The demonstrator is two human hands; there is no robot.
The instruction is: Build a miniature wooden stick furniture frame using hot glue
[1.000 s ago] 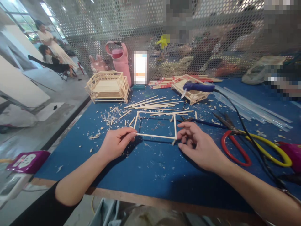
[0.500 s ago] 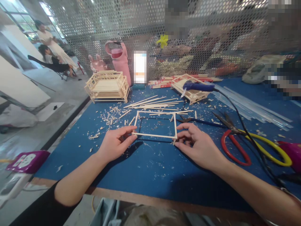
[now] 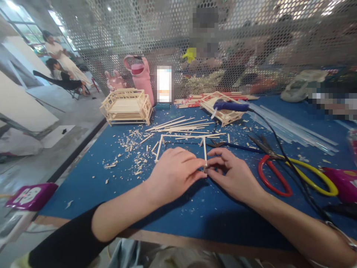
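Note:
A small rectangular frame of thin wooden sticks [image 3: 205,150] stands on the blue tabletop in front of me. My left hand [image 3: 175,167] reaches across its near side, its fingers closed at the near right corner and hiding most of the front stick. At that same corner my right hand [image 3: 232,169] pinches from the other side, fingertips almost meeting those of the left. Behind the frame lies a loose bunch of wooden sticks [image 3: 184,125]. Pliers with blue handles [image 3: 240,147] lie just beyond my right hand.
A finished-looking stick model bench [image 3: 125,106] stands back left; another stick model [image 3: 220,113] has a blue glue gun [image 3: 231,105] on it. Scissors with red and yellow handles [image 3: 275,175], clear glue sticks [image 3: 295,124] and a pink bottle [image 3: 143,82] surround the work. Wood scraps litter the table.
My left hand has left the frame's near left corner and moved right to the near right corner, beside my right hand. The right hand has stayed there.

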